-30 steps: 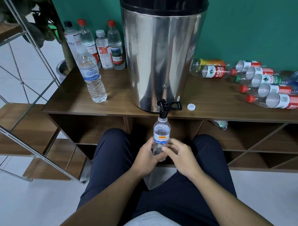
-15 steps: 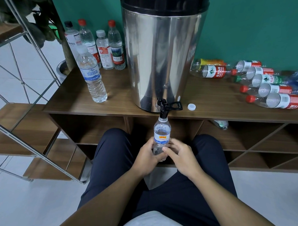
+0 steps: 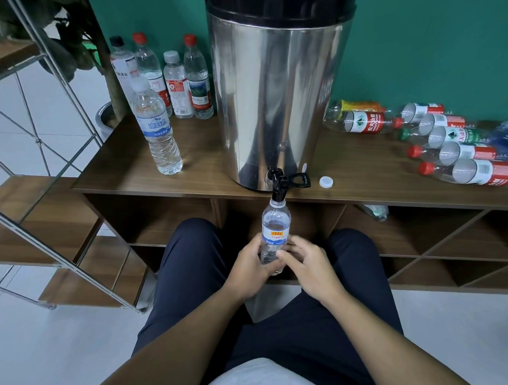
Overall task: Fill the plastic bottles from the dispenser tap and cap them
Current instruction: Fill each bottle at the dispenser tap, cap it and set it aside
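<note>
A: How are the hands placed?

B: The left hand is wrapped round the lower half of the small bottle, fingers curled about it. The right hand is laid against the other side, thumb and fingertips curled onto the bottle's wall, so the bottle is gripped by both.

A: And where is the bottle held?

B: It is held upright between the knees, in front of the shelf, with its open mouth directly under the black tap. Water is seen inside up to about the label.

A: What is the tap fixed to?

B: The steel dispenser, which is stood on the wooden shelf. A white cap is lain on the shelf just right of the tap.

A: Other bottles?

B: Filled bottles are stood upright left of the dispenser; empty bottles are laid on their sides to the right.
</note>
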A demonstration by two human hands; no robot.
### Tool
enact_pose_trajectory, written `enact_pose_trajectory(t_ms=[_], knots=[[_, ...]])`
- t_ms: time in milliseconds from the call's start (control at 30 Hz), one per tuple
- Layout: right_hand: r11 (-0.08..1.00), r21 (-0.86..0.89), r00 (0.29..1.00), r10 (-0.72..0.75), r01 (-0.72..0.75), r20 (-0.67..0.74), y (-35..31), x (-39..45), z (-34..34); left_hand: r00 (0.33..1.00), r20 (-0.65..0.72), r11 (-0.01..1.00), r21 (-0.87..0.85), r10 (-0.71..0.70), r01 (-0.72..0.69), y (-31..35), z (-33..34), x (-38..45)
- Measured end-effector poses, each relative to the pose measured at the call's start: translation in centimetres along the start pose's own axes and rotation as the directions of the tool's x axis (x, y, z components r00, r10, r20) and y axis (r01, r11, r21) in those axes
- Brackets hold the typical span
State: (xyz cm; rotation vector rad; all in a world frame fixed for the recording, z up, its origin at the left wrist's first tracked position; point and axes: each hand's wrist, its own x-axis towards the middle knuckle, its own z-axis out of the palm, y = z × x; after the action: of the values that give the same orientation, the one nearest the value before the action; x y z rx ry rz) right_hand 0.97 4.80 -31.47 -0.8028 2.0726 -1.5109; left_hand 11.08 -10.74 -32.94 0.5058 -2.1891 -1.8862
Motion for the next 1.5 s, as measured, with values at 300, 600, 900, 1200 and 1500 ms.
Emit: enact_pose_trajectory(t_ms=[300, 600, 900, 1200, 1500], knots=[[1.000, -0.008, 1.000, -0.007, 0.008, 0.002, 0.02, 0.01, 0.03, 1.000, 0.004, 1.000, -0.018, -0.004, 0.004, -0.09, 0.03, 0.01], [1.000, -0.010, 1.000, 0.005, -0.005, 0.003, 0.27, 0.15, 0.01, 1.000, 0.002, 1.000, -0.017, 0.006, -0.006, 0.10, 0.03, -0.06], [1.000, -0.013, 1.000, 0.007, -0.007, 0.005, 0.38, 0.13, 0.00, 1.000, 0.006, 0.998, -0.061, 0.005, -0.005, 0.34, 0.03, -0.19], [1.000, -0.017, 1.000, 0.010, -0.009, 0.011, 0.21, 0.06, -0.01, 1.000, 0.013, 0.997, -0.073, 0.002, -0.001, 0.49, 0.04, -0.25], [1.000, 0.000, 1.000, 0.009, -0.009, 0.011, 0.13, 0.00, -0.03, 1.000, 0.005, 0.997, -0.080, 0.005, -0.004, 0.43, 0.06, -0.20]])
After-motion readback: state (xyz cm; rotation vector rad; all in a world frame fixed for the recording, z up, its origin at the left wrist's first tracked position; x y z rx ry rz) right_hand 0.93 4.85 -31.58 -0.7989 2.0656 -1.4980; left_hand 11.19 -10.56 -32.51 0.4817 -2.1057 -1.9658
